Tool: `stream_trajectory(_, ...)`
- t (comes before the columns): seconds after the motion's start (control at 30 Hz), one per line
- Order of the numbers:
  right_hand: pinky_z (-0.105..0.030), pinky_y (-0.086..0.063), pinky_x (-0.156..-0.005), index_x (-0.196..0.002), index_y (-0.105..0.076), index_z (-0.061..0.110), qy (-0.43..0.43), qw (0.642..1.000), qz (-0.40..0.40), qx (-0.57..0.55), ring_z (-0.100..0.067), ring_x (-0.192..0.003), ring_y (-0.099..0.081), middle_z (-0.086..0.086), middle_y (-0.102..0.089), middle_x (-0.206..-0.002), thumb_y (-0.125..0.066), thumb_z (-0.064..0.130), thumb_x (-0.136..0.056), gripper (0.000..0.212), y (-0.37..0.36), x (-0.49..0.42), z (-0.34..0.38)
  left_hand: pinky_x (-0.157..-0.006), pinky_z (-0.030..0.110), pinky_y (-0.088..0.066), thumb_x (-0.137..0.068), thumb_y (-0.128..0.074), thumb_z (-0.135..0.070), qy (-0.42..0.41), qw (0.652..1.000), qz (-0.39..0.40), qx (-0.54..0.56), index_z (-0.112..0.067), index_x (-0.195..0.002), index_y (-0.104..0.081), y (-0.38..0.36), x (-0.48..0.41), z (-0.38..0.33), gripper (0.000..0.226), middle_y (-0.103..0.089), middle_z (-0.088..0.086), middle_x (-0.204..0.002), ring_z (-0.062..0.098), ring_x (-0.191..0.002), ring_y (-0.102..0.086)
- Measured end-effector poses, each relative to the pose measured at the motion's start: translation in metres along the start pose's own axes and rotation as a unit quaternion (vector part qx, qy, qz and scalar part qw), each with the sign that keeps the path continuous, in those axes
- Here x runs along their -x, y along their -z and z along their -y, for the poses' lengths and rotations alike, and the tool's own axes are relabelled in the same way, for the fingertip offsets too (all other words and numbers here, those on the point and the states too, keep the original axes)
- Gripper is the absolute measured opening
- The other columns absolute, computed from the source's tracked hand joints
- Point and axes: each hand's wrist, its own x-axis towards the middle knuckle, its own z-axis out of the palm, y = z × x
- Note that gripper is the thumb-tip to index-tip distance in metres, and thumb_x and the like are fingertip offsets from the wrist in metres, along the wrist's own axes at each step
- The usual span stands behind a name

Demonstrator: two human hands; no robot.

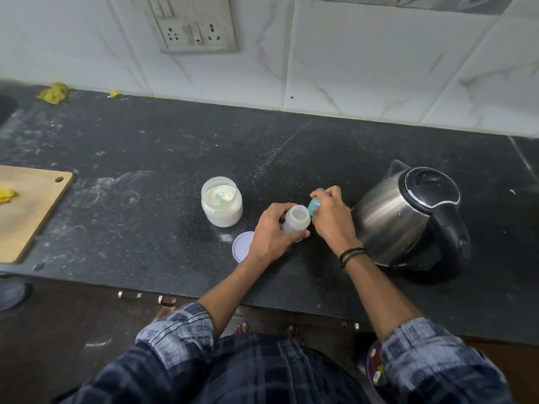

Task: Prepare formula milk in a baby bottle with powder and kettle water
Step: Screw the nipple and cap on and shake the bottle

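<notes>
Kettle (pixel 408 217), powder jar (pixel 221 204) and loose lid (pixel 240 246), one of each, sat on the dark surface (pixel 175 147) below white wall tiles (pixel 350 68), while near its front edge the left hand (pixel 271 228) gripped one baby bottle (pixel 297 220) and the right hand (pixel 331 217) pinched one teal cap (pixel 314 206).

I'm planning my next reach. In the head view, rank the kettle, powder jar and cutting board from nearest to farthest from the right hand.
1. Kettle, just right of the right hand.
2. Powder jar, to the left, past the left hand holding the bottle.
3. Cutting board, far left on the counter.
</notes>
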Motion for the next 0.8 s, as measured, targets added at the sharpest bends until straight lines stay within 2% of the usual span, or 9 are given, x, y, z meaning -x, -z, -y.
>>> stream_trajectory(0.27, -0.046, -0.053, -0.094, -0.131, -0.063, 0.013, 0.023, 0.996, -0.074, -0.054, -0.036, -0.107, -0.062, -0.010, -0.048, -0.132, -0.065, 0.000, -0.094, 0.039, 0.026, 0.019, 0.004, -0.098, 0.037, -0.055, -0.073, -0.094, -0.029, 0.010, 1.000, 0.006, 0.006, -0.032, -0.125, -0.063, 0.001, 0.001, 0.002, 0.060, -0.064, -0.011, -0.123, 0.009, -0.114, -0.061)
stream_trajectory(0.33, -0.041, -0.051, -0.093, -0.130, -0.065, 0.016, 0.014, 0.993, -0.082, -0.086, -0.032, -0.108, -0.062, -0.007, -0.048, -0.130, -0.065, 0.003, -0.095, 0.038, 0.033, 0.024, 0.004, -0.099, 0.037, -0.055, -0.074, -0.094, -0.027, 0.010, 1.000, 0.007, 0.007, -0.032, -0.125, -0.063, 0.000, 0.001, 0.003, 0.060, -0.063, -0.010, -0.124, 0.010, -0.115, -0.061)
stream_trajectory(0.4, -0.035, -0.047, -0.092, -0.129, -0.066, 0.023, -0.004, 0.989, -0.073, -0.126, -0.026, -0.110, -0.062, -0.002, -0.049, -0.128, -0.067, 0.007, -0.096, 0.037, 0.041, 0.027, 0.003, -0.099, 0.037, -0.055, -0.075, -0.093, -0.026, 0.011, 1.000, 0.007, 0.005, -0.032, -0.126, -0.063, 0.001, 0.001, 0.003, 0.060, -0.063, -0.010, -0.124, 0.010, -0.114, -0.061)
stream_trajectory(0.53, -0.049, -0.051, -0.101, -0.125, -0.067, 0.030, 0.001, 0.981, -0.027, -0.192, -0.021, -0.106, -0.065, 0.001, -0.059, -0.126, -0.069, 0.011, -0.095, 0.036, 0.053, 0.032, 0.003, -0.099, 0.036, -0.055, -0.076, -0.093, -0.027, 0.017, 1.000, 0.009, -0.005, -0.032, -0.126, -0.061, 0.000, 0.000, 0.004, 0.059, -0.062, -0.009, -0.125, 0.011, -0.114, -0.060)
stream_trajectory(0.8, -0.048, -0.056, -0.096, -0.124, -0.067, 0.032, 0.036, 0.973, -0.025, -0.225, -0.015, -0.098, -0.069, 0.002, -0.061, -0.124, -0.070, 0.012, -0.096, 0.035, 0.063, 0.038, 0.004, -0.099, 0.038, -0.056, -0.075, -0.093, -0.027, 0.012, 1.000, 0.010, -0.009, -0.035, -0.122, -0.061, 0.000, 0.000, 0.004, 0.058, -0.062, -0.010, -0.123, 0.012, -0.113, -0.060)
